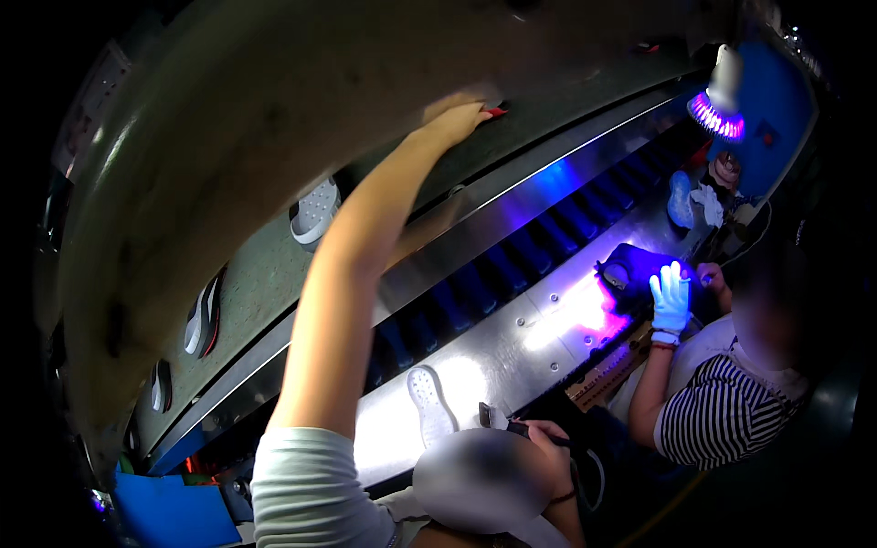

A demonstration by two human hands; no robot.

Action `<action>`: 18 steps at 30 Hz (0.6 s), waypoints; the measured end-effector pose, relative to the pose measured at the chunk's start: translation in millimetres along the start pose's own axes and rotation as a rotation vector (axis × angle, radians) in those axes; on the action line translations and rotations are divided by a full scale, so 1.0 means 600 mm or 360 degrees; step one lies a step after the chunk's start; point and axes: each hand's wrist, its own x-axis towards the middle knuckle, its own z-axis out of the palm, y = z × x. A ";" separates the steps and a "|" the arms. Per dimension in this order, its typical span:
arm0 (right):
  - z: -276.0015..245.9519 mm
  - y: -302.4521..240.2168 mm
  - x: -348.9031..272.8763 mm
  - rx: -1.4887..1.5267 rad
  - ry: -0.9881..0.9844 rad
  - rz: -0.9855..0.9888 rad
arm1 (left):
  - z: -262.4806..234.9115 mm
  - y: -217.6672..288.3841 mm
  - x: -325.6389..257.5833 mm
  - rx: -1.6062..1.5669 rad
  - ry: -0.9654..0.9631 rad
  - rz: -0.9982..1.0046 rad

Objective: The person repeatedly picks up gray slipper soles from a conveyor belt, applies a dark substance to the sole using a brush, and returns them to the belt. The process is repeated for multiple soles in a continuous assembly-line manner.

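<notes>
My left arm stretches up over the green conveyor belt [260,283]. My left hand [457,123] is at its far part, fingers closed round a red-and-black edge [496,112]; the rest is hidden by the hand and a dark hood edge. Low in the middle, my right hand [548,443] grips what looks like a flat brush [498,418], its dark end pointing left. A pale shoe sole [427,402] lies on the brightly lit metal bench [525,338], left of the brush and touched by neither hand.
A grey perforated shoe [317,212] and dark-and-white shoes [203,318] ride the belt. The dark hood [210,119] curves overhead. At right, a co-worker's gloved hand [670,297] is raised beside a dark object [630,272] under a violet lamp [720,100]. A blue panel [174,507] stands lower left.
</notes>
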 end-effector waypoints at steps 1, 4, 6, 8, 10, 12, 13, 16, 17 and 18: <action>0.000 0.002 0.005 -0.0002 -0.0100 -0.0019 | -0.012 -0.011 -0.030 0.0062 -0.0031 0.0078; 0.016 0.010 0.012 -0.0090 -0.0123 0.0005 | -0.060 -0.003 -0.115 -0.0058 -0.0060 0.0268; 0.027 0.015 0.012 -0.0053 -0.0205 0.0031 | -0.116 0.011 -0.187 -0.0254 -0.0112 0.0301; 0.032 0.025 0.016 -0.0027 -0.0291 0.0041 | -0.139 0.031 -0.270 -0.0776 0.0099 0.0056; 0.037 0.036 0.015 -0.0038 -0.0334 0.0051 | -0.130 0.047 -0.365 -0.1001 0.0921 -0.0064; 0.042 0.045 0.014 -0.0061 -0.0367 0.0073 | -0.126 0.117 -0.433 -0.2425 0.1683 -0.0991; 0.044 0.047 0.010 -0.0085 -0.0380 0.0081 | -0.069 0.095 -0.466 -0.1753 0.2129 -0.0849; 0.038 0.062 0.005 -0.0187 -0.0368 0.0081 | -0.088 0.163 -0.491 -0.2744 0.1647 -0.1687; 0.041 0.064 0.002 -0.0184 -0.0378 0.0062 | -0.096 0.154 -0.500 -0.3079 0.1170 -0.1587; 0.043 0.065 -0.002 -0.0181 -0.0389 0.0044 | -0.107 0.134 -0.503 -0.3368 0.0670 -0.1447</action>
